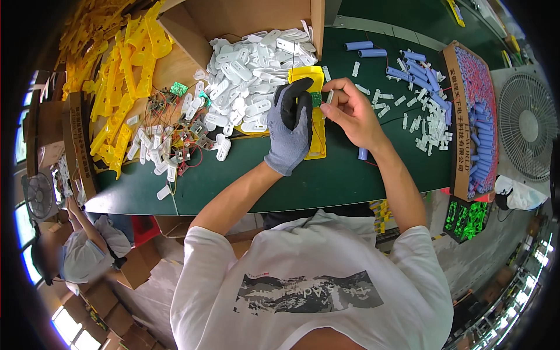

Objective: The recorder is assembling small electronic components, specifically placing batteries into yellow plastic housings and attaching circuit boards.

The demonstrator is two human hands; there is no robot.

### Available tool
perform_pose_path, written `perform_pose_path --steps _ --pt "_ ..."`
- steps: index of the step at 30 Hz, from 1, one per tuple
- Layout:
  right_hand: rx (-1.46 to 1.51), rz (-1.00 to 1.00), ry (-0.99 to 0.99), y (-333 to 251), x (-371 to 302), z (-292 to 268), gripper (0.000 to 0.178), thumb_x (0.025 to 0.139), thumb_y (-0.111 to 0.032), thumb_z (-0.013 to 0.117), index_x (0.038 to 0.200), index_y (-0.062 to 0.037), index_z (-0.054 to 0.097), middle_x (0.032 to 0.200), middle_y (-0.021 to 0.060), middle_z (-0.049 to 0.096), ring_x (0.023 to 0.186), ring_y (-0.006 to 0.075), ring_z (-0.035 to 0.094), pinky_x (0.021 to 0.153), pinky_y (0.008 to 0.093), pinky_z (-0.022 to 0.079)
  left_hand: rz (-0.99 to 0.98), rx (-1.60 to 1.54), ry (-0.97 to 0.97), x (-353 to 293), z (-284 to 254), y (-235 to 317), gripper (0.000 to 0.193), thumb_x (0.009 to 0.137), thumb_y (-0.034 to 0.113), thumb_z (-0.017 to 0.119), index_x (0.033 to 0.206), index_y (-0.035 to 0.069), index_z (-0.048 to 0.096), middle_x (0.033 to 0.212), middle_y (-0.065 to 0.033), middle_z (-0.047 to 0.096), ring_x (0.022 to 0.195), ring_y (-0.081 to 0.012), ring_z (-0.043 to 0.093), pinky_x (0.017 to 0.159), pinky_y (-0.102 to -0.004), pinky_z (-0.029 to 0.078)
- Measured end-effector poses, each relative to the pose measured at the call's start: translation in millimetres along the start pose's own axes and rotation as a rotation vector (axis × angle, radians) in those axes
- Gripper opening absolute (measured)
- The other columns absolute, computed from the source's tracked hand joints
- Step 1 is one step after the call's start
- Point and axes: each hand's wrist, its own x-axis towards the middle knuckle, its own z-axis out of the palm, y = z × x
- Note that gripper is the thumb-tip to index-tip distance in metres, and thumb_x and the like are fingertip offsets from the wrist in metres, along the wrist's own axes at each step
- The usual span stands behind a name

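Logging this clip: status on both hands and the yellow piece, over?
Left hand, gloved, pressing yellow housing to table. Right hand pinching small white part above it. White parts pile alongside, not blocking.

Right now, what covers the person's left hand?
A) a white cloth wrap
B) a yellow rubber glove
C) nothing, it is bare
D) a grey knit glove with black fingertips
D: the left hand, pressing on the yellow housing, wears a grey glove with black fingertips.

Two hands (290,129) — one gloved, one bare (350,111) — two fans (528,125).
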Motion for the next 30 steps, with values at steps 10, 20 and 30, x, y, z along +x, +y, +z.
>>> perform_pose_path --steps 10,20,30 --pt "0.057 0.067 0.071 -1.3 0.3 0.2 0.037 0.087 -0.009 0.071 0.118 0.0033 0.056 0.091 0.0047 0.063 0.087 0.008 0.062 0.079 0.0211 0.051 0.035 -0.006 0.018 -2.2 3.5 -1.1 0.025 0.088 -0.004 0.055 0.113 0.0 0.059 0.1 -0.0152 0.059 0.093 -0.0271 0.06 0.081 -0.0343 0.047" --pt "-0.44 -0.306 0.172 -9.7 -6.9 14.7 0.039 0.082 -0.002 0.073 0.119 0.0007 0.063 0.117 0.0144 0.066 0.093 0.0203 0.07 0.079 0.0295 0.057 0.091 0.098 0.006 -0.2 -1.2 -7.9 0.023 0.083 -0.003 0.061 0.105 0.001 0.059 0.094 -0.0161 0.058 0.084 -0.0299 0.059 0.074 -0.0357 0.047" --pt "-0.063 -0.109 0.183 -5.4 -8.3 19.2 0.035 0.089 -0.004 0.065 0.123 0.0015 0.061 0.118 0.0152 0.066 0.099 0.0169 0.067 0.083 0.028 0.057 0.099 0.045 0.037 -4.0 1.6 -5.8 0.017 0.087 -0.005 0.056 0.103 0.001 0.056 0.096 -0.0129 0.052 0.086 -0.0238 0.055 0.076 -0.0326 0.045"
